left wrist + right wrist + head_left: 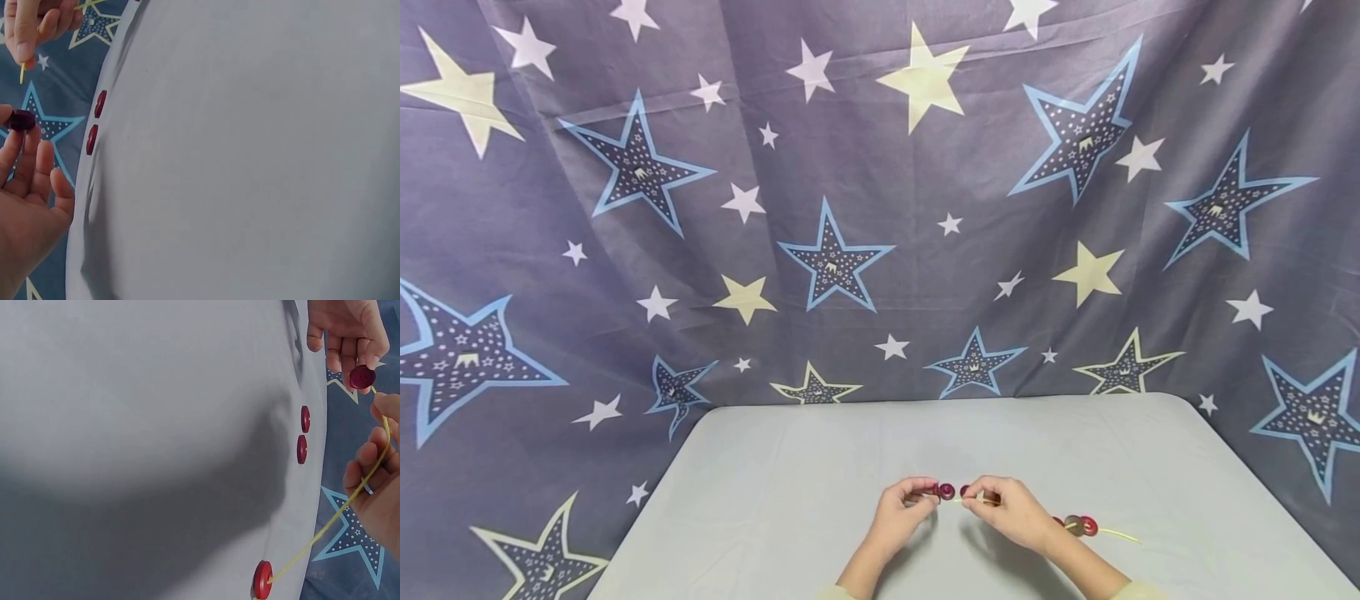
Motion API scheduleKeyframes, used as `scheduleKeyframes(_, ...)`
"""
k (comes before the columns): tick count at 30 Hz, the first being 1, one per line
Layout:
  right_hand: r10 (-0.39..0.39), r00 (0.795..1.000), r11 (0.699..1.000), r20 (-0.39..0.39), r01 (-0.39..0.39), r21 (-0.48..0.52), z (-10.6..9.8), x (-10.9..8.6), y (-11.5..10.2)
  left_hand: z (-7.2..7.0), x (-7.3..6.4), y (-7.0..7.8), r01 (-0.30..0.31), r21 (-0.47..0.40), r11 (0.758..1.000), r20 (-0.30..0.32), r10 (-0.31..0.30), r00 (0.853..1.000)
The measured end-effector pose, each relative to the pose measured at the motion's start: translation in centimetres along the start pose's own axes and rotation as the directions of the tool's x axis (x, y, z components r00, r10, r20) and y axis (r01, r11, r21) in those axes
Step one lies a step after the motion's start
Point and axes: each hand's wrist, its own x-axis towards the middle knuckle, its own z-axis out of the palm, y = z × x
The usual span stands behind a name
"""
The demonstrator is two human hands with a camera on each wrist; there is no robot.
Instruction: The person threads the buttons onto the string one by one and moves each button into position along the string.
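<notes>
Between thumb and fingertips, my left hand [901, 515] pinches a dark red button [362, 377], its holed face showing in the right wrist view. My right hand [1013, 515] pinches a yellow cord [340, 509] near its end. The bare cord tip [22, 74] pokes out from the fingers toward that button, with a small gap between them in the left wrist view. From the right hand the cord runs down to a red button [263, 580] threaded on it. Both hands are held over the table, facing each other.
Two more dark red buttons [302, 434] lie just beyond the hands on the pale tabletop [790, 467]. Beside the right forearm are threaded buttons, one brown [1074, 525], with the cord's other end [1122, 534] trailing right. A star-patterned curtain [865, 350] hangs behind the table.
</notes>
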Motion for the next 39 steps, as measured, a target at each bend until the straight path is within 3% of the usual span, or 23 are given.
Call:
scheduleKeyframes(7,-0.031,0.999,0.999,-0.022,0.031,-0.037,0.1,0.1,0.2,0.3,-0.2,-0.6,0.035,-0.064,0.997,0.016,-0.034,0.999)
scheduleKeyframes(16,-0.029,0.999,0.998,-0.027,0.028,-0.049,0.2,0.1,0.1,0.9,-0.3,-0.9,0.009,-0.064,0.998,0.057,-0.005,0.998)
scheduleKeyframes(25,-0.016,1.000,0.999,-0.022,0.016,-0.034,0.4,0.1,-0.1,1.5,0.6,-3.2,-0.014,-0.063,0.998,0.076,0.019,0.997)
scheduleKeyframes(39,0.006,1.000,0.999,-0.011,-0.007,-0.048,0.6,0.2,0.1,1.6,0.3,-2.7,-0.019,-0.035,0.999,0.077,0.022,0.997)
